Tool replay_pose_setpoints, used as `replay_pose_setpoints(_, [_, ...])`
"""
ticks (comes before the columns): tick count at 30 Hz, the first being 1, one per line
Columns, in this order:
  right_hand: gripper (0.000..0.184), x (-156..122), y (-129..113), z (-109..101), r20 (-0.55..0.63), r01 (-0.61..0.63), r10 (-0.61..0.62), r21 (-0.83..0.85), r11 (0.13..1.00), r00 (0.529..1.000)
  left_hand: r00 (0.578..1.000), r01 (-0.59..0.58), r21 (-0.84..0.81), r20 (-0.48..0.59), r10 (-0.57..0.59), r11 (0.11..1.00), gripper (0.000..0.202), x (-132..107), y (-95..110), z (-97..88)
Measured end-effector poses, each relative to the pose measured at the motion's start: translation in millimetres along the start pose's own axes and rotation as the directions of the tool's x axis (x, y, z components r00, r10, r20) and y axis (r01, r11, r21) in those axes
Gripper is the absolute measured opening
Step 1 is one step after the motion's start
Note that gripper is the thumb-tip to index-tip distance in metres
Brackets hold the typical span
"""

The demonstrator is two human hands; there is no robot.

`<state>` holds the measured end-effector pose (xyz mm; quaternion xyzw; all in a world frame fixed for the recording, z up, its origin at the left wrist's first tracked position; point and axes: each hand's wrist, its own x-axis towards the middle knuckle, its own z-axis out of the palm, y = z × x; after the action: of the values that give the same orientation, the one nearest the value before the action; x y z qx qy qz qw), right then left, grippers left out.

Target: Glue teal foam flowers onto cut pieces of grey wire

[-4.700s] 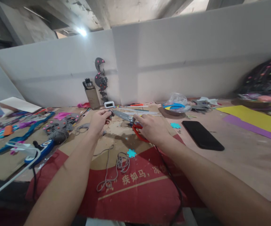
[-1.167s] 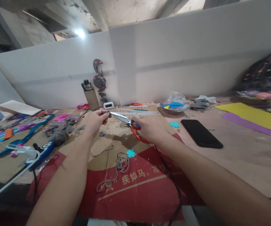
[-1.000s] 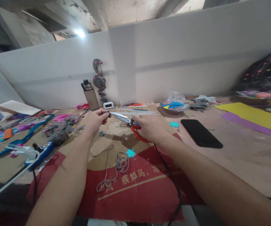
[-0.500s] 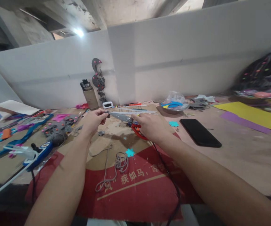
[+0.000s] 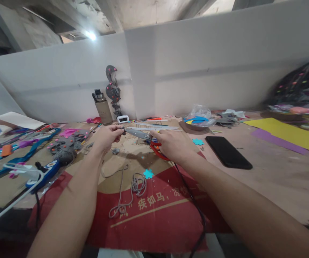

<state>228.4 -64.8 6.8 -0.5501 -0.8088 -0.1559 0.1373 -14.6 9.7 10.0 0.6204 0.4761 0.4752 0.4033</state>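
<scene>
My right hand (image 5: 169, 143) is wrapped round the red handles of a pair of scissors (image 5: 138, 133), whose blades point left. Finger and thumb of my left hand (image 5: 111, 138) pinch a small dark grey piece (image 5: 123, 131) right at the blade tips; its kind is too small to make out. Below the hands, a loose length of grey yarn (image 5: 138, 184) lies tangled over a red and brown cardboard sheet (image 5: 154, 222). Beside that yarn rests a turquoise paper flower (image 5: 148, 174), and a second turquoise flower (image 5: 198, 142) sits right of my right hand.
On the right lie a black phone (image 5: 228, 152) and a yellow sheet (image 5: 286, 130). At the left are a blue power strip (image 5: 44, 175) and a ball of grey yarn (image 5: 65, 156). A bottle (image 5: 103, 111) and a bowl (image 5: 199, 125) stand towards the wall.
Both hands and the scissors stay in nearly the same place. Only a slight shift of the camera view shows.
</scene>
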Motion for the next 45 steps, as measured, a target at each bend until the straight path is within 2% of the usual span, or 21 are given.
replay_pose_setpoints(16, [0.041, 2.2, -1.0, 3.6, 0.003, -0.019, 0.019, 0.059, 0.998, 1.000, 1.000, 0.020, -0.019, -0.005, -0.020, 1.000, 0.025, -2.6, 4.2, 2.8])
replay_pose_setpoints(23, [0.037, 1.6, -3.4, 10.3, -0.029, -0.046, 0.055, 0.245, 0.968, 0.998, 0.999, 0.033, -0.055, 0.021, -0.032, 0.998, 0.025, 0.0, 0.4, 1.4])
replay_pose_setpoints(28, [0.037, 3.7, -2.6, 22.2, 0.021, -0.180, 0.188, 0.400, 0.899, 0.982, 0.999, 0.035, -0.053, 0.007, -0.035, 0.998, 0.024, -0.4, -0.9, 2.2])
replay_pose_setpoints(31, [0.037, 4.7, 0.3, 25.7, 0.030, -0.195, 0.204, 0.452, 0.870, 0.978, 0.999, 0.037, -0.030, -0.002, -0.037, 0.999, 0.024, -1.3, -1.0, 2.8])
replay_pose_setpoints(35, [0.030, 3.9, -0.9, 23.1, 0.076, -0.197, 0.182, 0.413, 0.889, 0.980, 0.998, 0.049, -0.104, -0.023, -0.052, 0.993, 0.027, -0.5, -3.3, 1.9])
replay_pose_setpoints(39, [0.028, 2.2, -12.6, 14.1, 0.154, -0.172, 0.124, 0.352, 0.920, 0.980, 0.997, 0.046, -0.204, -0.046, -0.056, 0.978, 0.029, 2.7, -7.2, 0.0])
replay_pose_setpoints(45, [0.035, 0.7, -35.5, -1.1, 0.272, -0.159, 0.063, 0.347, 0.924, 0.960, 0.998, 0.047, -0.188, -0.023, -0.053, 0.981, 0.029, 0.7, -2.9, 10.9])
